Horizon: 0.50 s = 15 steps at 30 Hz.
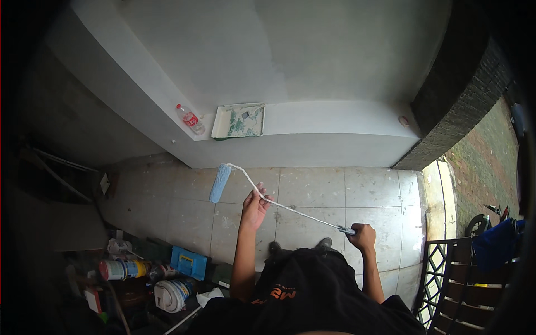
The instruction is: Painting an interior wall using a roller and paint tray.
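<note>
A paint roller (pixel 221 183) with a light blue sleeve and a long, thin, paint-coated metal rod stretches across in front of my body, above the tiled floor. My right hand (pixel 362 237) is closed round its handle at the right end. Farther left, my left hand (pixel 256 207) has its fingers curled about the bent part of the rod, close to the sleeve; the roller tilts up toward that side. Ahead on the white ledge (pixel 324 118) sits a paint tray (pixel 239 120), smeared with white and green paint, apart from both hands.
A clear plastic bottle (pixel 190 119) with a red label stands left of the tray. At lower left are paint buckets (pixel 172 296), a blue case (pixel 188 263) and other clutter. A dark metal gate (pixel 438 279) stands at lower right; a dark pillar (pixel 446 106) borders the ledge.
</note>
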Each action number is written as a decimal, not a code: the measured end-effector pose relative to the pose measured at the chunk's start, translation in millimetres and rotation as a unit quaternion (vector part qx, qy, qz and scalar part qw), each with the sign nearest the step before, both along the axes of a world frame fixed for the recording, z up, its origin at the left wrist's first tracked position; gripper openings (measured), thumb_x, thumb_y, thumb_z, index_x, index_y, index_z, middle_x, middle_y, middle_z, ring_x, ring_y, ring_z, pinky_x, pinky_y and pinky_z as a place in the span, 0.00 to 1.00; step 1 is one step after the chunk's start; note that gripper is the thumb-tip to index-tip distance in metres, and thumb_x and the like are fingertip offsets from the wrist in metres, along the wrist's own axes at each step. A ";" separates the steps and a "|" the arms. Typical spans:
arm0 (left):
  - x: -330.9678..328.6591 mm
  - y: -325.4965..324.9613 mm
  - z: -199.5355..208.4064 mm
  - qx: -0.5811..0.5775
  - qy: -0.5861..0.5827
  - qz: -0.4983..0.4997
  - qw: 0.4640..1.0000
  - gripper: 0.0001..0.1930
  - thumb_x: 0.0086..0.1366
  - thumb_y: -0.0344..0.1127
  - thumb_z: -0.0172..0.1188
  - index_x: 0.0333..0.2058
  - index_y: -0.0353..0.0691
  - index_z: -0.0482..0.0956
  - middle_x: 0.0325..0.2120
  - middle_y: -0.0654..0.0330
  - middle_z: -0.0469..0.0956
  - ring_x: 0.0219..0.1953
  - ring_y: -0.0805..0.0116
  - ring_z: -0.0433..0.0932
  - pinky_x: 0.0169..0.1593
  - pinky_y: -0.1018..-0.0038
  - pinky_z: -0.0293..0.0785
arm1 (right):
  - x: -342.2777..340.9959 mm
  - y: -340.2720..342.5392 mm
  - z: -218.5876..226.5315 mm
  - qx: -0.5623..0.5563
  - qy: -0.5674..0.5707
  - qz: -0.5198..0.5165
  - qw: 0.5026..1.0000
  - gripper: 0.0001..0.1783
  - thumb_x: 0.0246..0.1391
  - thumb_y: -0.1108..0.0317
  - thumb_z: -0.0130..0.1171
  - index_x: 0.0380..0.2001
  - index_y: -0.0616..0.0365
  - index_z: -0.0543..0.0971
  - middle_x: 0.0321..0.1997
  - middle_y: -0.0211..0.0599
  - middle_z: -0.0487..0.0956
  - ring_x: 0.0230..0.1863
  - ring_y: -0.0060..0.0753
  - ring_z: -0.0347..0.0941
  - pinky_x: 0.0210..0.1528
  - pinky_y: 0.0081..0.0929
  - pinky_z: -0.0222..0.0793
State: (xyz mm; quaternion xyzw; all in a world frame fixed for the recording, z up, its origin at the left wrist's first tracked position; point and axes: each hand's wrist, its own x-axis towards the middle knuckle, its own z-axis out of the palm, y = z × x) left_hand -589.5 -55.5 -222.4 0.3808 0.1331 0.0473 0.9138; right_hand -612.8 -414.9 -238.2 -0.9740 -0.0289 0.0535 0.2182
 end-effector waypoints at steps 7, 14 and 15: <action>-2.3 35.6 -9.4 -0.065 -0.027 -0.052 0.996 0.08 0.64 0.36 0.49 0.39 0.41 0.72 0.31 0.66 0.72 0.33 0.70 0.74 0.43 0.68 0.75 | -33.0 36.8 2.5 -0.029 -0.007 -0.030 0.999 0.10 0.33 0.56 0.61 0.14 0.49 0.78 0.14 0.39 0.74 0.19 0.46 0.72 0.22 0.37 0.67; -16.5 73.2 -22.5 -0.047 0.034 -0.018 0.998 0.08 0.63 0.35 0.50 0.38 0.40 0.72 0.28 0.66 0.71 0.31 0.71 0.74 0.42 0.70 0.75 | -67.1 82.5 10.0 -0.073 -0.057 -0.071 0.993 0.04 0.34 0.61 0.58 0.16 0.45 0.79 0.13 0.38 0.74 0.17 0.43 0.72 0.18 0.35 0.67; -18.4 78.0 -25.3 -0.049 0.038 -0.021 0.998 0.08 0.63 0.35 0.50 0.38 0.40 0.72 0.28 0.66 0.71 0.31 0.71 0.74 0.42 0.70 0.75 | -71.8 88.4 9.6 -0.075 -0.053 -0.075 0.993 0.04 0.34 0.61 0.58 0.16 0.45 0.79 0.13 0.38 0.74 0.17 0.43 0.72 0.18 0.35 0.67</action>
